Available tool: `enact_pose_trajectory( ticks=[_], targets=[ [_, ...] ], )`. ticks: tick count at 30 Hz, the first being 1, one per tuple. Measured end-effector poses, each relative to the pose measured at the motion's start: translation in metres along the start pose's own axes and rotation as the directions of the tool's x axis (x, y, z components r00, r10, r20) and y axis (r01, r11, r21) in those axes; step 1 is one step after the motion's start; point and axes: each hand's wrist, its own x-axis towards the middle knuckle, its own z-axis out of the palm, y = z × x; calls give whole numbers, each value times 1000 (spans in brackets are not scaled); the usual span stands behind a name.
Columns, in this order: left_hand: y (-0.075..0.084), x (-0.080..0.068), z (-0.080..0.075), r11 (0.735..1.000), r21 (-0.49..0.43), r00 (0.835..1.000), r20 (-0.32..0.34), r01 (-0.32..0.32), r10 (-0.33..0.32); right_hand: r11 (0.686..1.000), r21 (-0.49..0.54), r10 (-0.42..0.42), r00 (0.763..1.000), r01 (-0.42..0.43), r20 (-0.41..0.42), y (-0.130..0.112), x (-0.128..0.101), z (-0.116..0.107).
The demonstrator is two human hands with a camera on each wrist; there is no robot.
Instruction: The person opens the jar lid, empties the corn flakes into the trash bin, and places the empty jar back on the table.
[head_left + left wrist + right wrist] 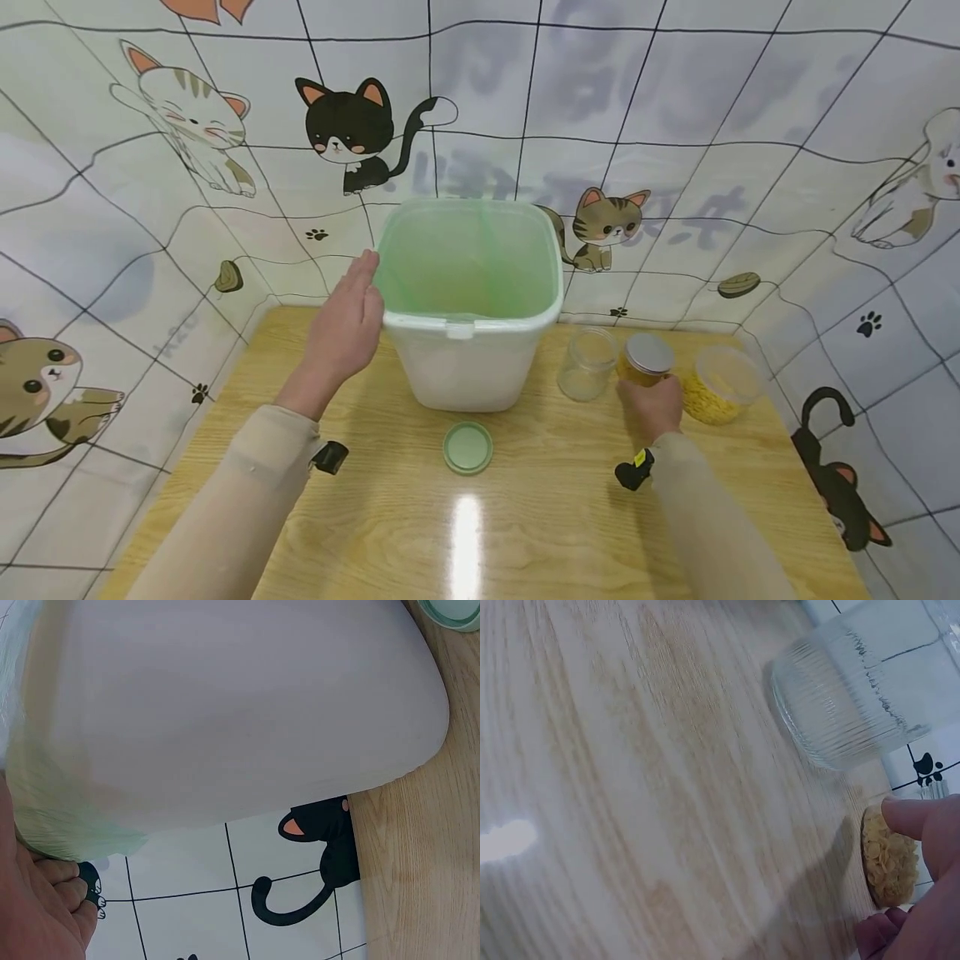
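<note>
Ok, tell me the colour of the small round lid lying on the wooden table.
Pale green; the small round lid shows best in the head view.

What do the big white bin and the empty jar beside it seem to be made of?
The bin looks like matte white plastic: smooth, rounded walls with a moulded rim, lined with a thin green bag. The empty jar looks like clear glass, see-through with fine ribs in the right wrist view, though it could be hard plastic.
</note>
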Motion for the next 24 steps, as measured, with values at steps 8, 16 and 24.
enact_pose_trajectory(
  ticks=[8, 16, 24],
  targets=[
    [1, -1, -1, 1000, 9, 1000, -11, 1, -1, 995, 75, 74, 996, -71, -52, 6, 19, 12],
    [4, -2, 2, 1000, 12, 1000, -12, -2, 2, 991, 61, 124, 988, -119, -89, 11, 22, 11],
    [1, -1, 0, 1000, 6, 1000, -27, 1, -1, 997, 8, 72, 992, -72, -100, 6, 18, 15]
  ],
)
